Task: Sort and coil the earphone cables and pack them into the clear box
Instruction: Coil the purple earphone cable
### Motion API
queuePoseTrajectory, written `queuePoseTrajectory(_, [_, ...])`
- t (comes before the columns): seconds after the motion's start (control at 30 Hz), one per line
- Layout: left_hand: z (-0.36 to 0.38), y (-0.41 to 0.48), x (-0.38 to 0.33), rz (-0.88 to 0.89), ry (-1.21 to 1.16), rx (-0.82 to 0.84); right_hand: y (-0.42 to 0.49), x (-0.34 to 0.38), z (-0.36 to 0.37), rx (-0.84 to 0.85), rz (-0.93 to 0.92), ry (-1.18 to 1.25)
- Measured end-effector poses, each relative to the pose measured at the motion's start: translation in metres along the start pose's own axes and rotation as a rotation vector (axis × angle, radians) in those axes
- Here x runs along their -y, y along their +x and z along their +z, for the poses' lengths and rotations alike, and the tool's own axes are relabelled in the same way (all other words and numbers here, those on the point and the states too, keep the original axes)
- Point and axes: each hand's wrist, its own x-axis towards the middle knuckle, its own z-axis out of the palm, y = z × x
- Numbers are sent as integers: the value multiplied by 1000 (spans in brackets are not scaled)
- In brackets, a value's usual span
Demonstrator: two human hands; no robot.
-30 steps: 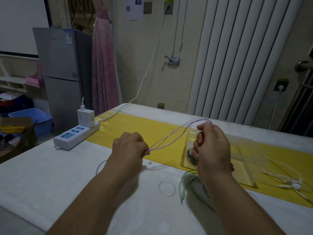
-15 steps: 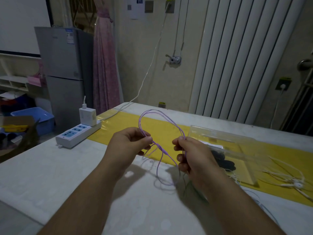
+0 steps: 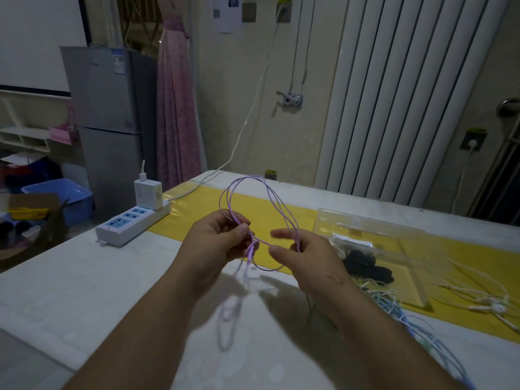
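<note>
A purple earphone cable (image 3: pixel 264 190) arches in a double loop between my two hands above the table. My left hand (image 3: pixel 219 240) pinches the loop's left end, and loose purple ends hang down below it. My right hand (image 3: pixel 306 254) holds the loop's right end in its curled fingers, with forefinger and thumb stretched out. The clear box (image 3: pixel 374 229) lies open on the yellow strip to the right, with a black coiled cable (image 3: pixel 365 263) and a white piece inside. White earphones (image 3: pixel 489 302) lie right of the box. Blue, white and green cables (image 3: pixel 394 308) trail under my right forearm.
A white power strip (image 3: pixel 132 223) with a charger (image 3: pixel 147 194) plugged in sits at the table's left edge; its white lead runs up to the wall. The yellow strip (image 3: pixel 197 209) crosses the white table (image 3: pixel 84 282). A fridge and a radiator stand behind.
My hands came close together and the stretched purple cable became a raised double loop between them. The view has shifted, so the clear box lies further right.
</note>
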Motion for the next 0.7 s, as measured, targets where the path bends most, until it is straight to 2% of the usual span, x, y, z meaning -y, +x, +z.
queuePoseTrajectory(0.17, [2,3,-1,-5,-16,-100,0,6,1,-67,-20,80])
queuePoseTrajectory(0.23, [3,3,-2,-45,-98,-118,0,7,1,-29,-1,98])
queuePoseTrajectory(0.37, [1,4,-3,-142,-233,-141,0,6,0,-20,-7,-5])
queuePoseTrajectory(0.47, [0,5,-3,-200,-240,-167,0,6,-6,-84,-53,-74])
queuePoseTrajectory(0.57, [-2,7,-3,-206,-225,-179,-2,9,-10,-99,-21,-35])
queuePoseTrajectory(0.63, [-3,8,-2,-174,-220,-206,-2,12,-15,-39,41,-4])
queuePoseTrajectory(0.7, [-5,10,-1,-140,-240,-256,-5,15,-21,97,123,-48])
